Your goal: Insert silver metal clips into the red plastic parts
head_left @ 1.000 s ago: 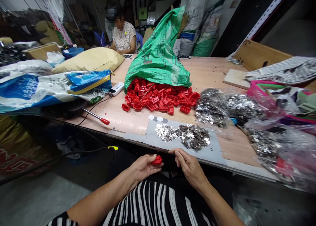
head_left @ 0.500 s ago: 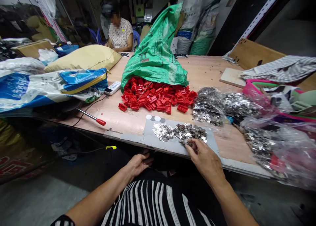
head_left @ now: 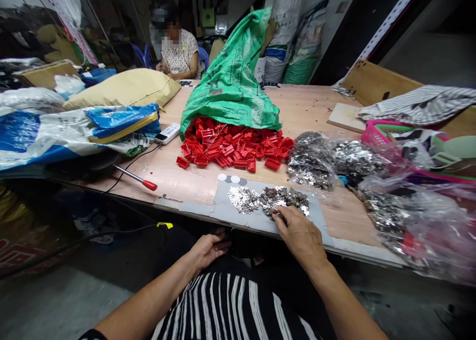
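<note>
My right hand (head_left: 300, 232) is at the table's front edge, thumb and fingers pinched at the near side of a heap of darker small metal pieces (head_left: 284, 197). What lies between the fingertips is too small to make out clearly. Left of it, touching, spreads a brighter heap of flat silver metal pieces (head_left: 241, 199). Both heaps rest on a grey sheet (head_left: 221, 207). Below the table edge, over my lap, my left hand (head_left: 208, 249) is closed with curled fingers; anything inside is hidden. Behind the sheet, red plastic parts (head_left: 238, 149) spill from a green woven sack (head_left: 232, 94).
Clear bags of metal pieces (head_left: 312, 159) lie to the right, beside a pink basket (head_left: 375, 132). A red-tipped metal lever (head_left: 148, 185), a white device (head_left: 168, 133) and full sacks (head_left: 126, 87) occupy the left. Across the table sits another person (head_left: 180, 52).
My right hand has shifted slightly left along the near side of the darker heap, its fingertips drawn closer together. My left hand stays in place. The view has turned slightly.
</note>
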Action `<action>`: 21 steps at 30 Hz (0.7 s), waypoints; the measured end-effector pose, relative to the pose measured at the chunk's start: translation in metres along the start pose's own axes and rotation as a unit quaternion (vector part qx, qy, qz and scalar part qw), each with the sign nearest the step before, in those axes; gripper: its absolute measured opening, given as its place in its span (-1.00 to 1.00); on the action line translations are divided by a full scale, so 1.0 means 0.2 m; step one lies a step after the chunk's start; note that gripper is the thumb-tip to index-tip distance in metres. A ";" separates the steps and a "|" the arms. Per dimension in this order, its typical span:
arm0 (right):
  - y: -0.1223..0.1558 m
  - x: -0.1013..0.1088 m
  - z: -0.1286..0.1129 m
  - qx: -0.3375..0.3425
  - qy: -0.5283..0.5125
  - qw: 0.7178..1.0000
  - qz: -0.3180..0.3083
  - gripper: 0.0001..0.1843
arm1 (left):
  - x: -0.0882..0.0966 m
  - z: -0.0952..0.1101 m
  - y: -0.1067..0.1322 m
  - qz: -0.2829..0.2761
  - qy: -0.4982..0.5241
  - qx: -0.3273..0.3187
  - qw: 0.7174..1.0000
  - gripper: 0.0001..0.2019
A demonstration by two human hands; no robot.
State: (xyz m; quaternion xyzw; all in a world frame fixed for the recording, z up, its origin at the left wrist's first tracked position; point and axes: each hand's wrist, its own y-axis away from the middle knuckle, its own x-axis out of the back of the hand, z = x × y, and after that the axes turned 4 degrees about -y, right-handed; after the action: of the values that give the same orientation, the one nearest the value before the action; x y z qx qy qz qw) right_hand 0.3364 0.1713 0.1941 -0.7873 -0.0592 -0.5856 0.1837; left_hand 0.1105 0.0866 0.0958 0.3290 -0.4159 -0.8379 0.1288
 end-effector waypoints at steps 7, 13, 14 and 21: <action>-0.03 -0.01 -0.04 0.072 -0.044 0.996 -0.011 -0.76 | 0.00 -0.01 0.00 -0.005 -0.006 -0.005 1.000 -0.66; -0.04 -0.01 -0.05 0.103 -0.069 0.992 -0.030 -0.71 | 0.02 -0.02 -0.01 -0.010 -0.006 -0.011 1.000 -0.63; -0.03 -0.01 -0.05 0.102 -0.072 0.992 -0.032 -0.71 | 0.02 -0.02 -0.01 -0.010 -0.005 -0.012 1.000 -0.64; -0.04 -0.02 -0.03 0.085 -0.079 0.993 -0.028 -0.75 | 0.01 -0.03 -0.02 -0.007 -0.007 -0.014 1.000 -0.64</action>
State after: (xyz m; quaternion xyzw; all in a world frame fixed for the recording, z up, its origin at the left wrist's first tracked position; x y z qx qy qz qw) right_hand 0.3266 0.1769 0.1938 -0.8109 -0.1452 -0.5190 0.2280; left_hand 0.1119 0.0841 0.0901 0.3243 -0.4026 -0.8470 0.1241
